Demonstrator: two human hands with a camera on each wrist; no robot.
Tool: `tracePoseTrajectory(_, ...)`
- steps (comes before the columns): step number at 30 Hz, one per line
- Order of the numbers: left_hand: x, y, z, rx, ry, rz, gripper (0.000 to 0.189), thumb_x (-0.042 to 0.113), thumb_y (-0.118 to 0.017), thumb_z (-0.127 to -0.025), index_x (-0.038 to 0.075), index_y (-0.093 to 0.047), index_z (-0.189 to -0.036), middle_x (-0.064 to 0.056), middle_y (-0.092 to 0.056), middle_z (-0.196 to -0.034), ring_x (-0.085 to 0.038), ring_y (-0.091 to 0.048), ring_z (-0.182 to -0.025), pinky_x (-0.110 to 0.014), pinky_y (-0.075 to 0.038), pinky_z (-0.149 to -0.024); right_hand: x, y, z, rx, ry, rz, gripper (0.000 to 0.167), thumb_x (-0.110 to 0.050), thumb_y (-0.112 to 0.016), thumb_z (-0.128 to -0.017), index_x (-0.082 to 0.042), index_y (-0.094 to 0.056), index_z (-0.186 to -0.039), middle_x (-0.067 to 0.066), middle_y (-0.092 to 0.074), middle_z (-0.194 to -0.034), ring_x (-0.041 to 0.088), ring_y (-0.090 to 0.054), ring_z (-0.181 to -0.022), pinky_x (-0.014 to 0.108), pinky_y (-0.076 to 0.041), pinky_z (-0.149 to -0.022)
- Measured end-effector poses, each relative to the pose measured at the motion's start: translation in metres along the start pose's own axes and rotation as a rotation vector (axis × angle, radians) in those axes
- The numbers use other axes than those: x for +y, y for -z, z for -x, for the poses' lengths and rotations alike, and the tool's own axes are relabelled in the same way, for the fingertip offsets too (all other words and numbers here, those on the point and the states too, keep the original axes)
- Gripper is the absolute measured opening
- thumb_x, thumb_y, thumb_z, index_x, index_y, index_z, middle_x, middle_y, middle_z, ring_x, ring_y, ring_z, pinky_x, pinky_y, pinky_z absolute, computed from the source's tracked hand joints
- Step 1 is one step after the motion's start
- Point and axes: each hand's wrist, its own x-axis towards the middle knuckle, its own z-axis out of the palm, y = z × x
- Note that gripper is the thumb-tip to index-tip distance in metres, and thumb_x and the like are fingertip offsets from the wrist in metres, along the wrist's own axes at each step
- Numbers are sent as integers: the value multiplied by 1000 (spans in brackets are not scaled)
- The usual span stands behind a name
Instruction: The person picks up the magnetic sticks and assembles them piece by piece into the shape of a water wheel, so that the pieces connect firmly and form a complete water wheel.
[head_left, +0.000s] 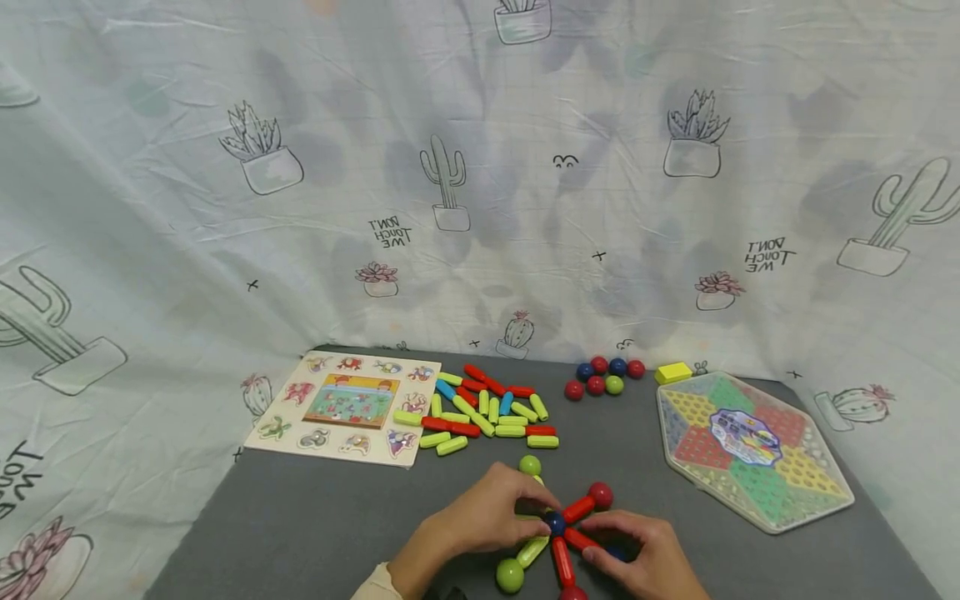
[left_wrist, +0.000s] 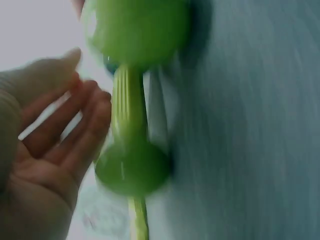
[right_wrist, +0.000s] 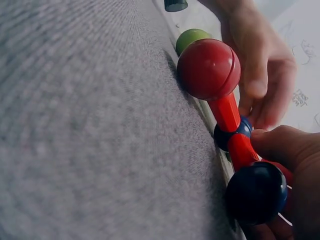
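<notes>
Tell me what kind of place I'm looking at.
Likely a play corner: a cactus-print cloth hangs behind, and a picture puzzle board and star-patterned game board lie on the grey surface.

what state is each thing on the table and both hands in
ball-and-stick model, joined around a blue ball
loose sticks, scattered
spare balls, clustered, off sticks
puzzle board, flat, a green stick overlapping its edge
hexagonal game board, flat
yellow block, resting beside the game board
left hand, at the blue ball, contact unclear
right hand, grip around a red stick
</notes>
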Motion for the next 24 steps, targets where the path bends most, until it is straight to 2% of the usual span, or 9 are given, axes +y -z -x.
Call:
tracePoseTrajectory(6,-33,34,28,91,105,329,34,23,-86,-97,15,-81,-130,-4,-82,-125,-23,-78,-117,-35,-61,-103,1,0,1,1,-65,-50,24,-31,-88,-95,-22,-82,-115,-8,-81,-106,1,-74,-93,24,-63,-81)
tracePoseTrajectory(7,-39,40,33,105,114,370,35,22,-86,-98,14,-80,-131,-6,-81,-127,-28,-77,-119,-37,-61,-104,1,0,1,3,-69,-46,23,-32,-88,-95,-22,-82,-115,-8,-81,-106,1,-74,-92,24,-63,-81)
tracePoseTrajectory(9,-50,51,41,139,129,392,36,20,-86,-97,15,-80,-132,-6,-81,-129,-30,-76,-121,-36,-61,-104,1,-1,0,5,-74,-43,23,-32,-88,-95,-22,-82,-115,-8,-81,-105,1,-74,-92,24,-63,-81)
tracePoseTrajectory(13,-70,69,54,204,155,403,39,19,-86,-97,11,-78,-134,-9,-80,-131,-33,-76,-123,-28,-60,-102,1,-1,0,3,-87,-51,24,-33,-88,-95,-22,-82,-115,-7,-81,-106,1,-74,-92,25,-63,-81)
tracePoseTrajectory(18,-85,84,59,264,194,393,43,20,-85,-98,5,-76,-137,-15,-78,-133,-38,-75,-122,-25,-60,-98,3,-2,-1,4,-94,-63,23,-33,-88,-95,-22,-82,-115,-7,-81,-106,2,-75,-92,25,-63,-82)
tracePoseTrajectory(21,-90,88,57,295,211,317,40,19,-84,-98,6,-77,-136,-13,-79,-130,-36,-75,-120,-30,-62,-97,3,-3,-1,7,-84,-71,23,-33,-88,-95,-22,-82,-115,-7,-81,-106,2,-75,-92,25,-63,-82)
tracePoseTrajectory(24,-93,87,52,312,217,174,35,17,-84,-98,7,-80,-132,-9,-81,-125,-30,-77,-114,-36,-63,-96,4,-4,-1,5,-77,-81,23,-32,-88,-95,-21,-82,-115,-6,-82,-106,3,-75,-92,25,-63,-82)
